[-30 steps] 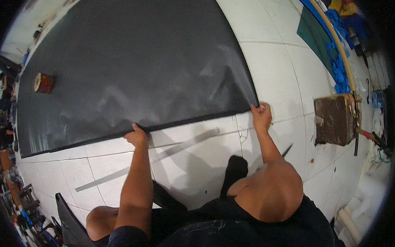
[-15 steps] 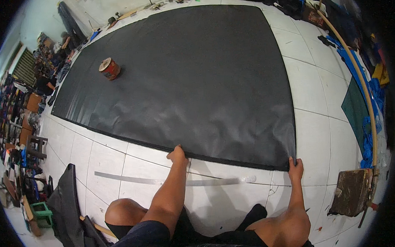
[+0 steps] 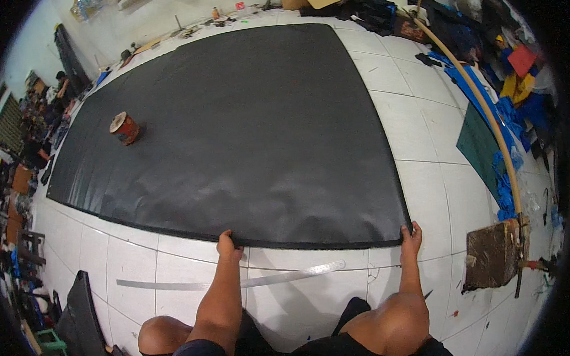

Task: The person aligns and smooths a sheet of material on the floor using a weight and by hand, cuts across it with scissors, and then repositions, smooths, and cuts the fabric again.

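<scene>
A large black sheet [image 3: 245,129], smooth and leather-like, lies spread over the floor with slight ripples along its near side. My left hand [image 3: 228,244] is closed on the near edge, around the middle of that side; its fingers are partly hidden at the edge. At the near right corner, my right hand [image 3: 411,237] pinches the same sheet. A red tin [image 3: 125,128] with a pale, stained top stands on the sheet toward the left. Just in front of my legs, a long metal ruler [image 3: 232,283] lies on the tiles, passing behind my left forearm.
White floor tiles [image 3: 421,132] surround the sheet. At right are a curved wooden pole [image 3: 493,123], a worn brown block [image 3: 490,255] and blue plastic [image 3: 467,80]. Folded black material [image 3: 83,320] lies at lower left by a green stool [image 3: 52,346]. People sit far left among piled goods.
The whole view has swung, so the sheet, tin and ruler appear farther left. Both hands stay at the sheet's near edge, with little visible change in the sheet itself.
</scene>
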`<action>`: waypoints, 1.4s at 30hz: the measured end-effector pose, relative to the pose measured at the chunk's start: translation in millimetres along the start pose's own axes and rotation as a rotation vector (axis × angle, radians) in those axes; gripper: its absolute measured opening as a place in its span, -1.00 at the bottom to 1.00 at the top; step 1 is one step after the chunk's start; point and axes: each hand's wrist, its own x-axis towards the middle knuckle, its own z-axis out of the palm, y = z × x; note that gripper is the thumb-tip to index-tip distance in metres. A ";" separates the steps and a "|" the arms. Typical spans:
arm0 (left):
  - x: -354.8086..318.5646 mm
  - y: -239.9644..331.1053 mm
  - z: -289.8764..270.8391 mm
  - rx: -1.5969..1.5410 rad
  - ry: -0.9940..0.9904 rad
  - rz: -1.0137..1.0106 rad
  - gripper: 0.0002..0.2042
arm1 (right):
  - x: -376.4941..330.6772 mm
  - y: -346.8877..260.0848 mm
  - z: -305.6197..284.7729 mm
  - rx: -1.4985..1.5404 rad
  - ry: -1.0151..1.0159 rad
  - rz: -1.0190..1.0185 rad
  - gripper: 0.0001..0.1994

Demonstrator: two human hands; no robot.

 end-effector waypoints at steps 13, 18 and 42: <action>27.0 22.5 -16.3 0.172 0.010 -0.100 -0.73 | 28.7 32.4 -11.4 -0.622 -0.022 0.106 -0.52; 28.1 21.1 -10.5 0.173 -0.214 -0.065 -0.75 | 13.0 21.8 -12.0 -0.540 -0.070 0.142 -0.56; -173.9 -165.3 105.9 1.551 -1.165 1.379 -0.48 | -247.8 35.8 -148.7 -0.792 0.142 0.339 -0.41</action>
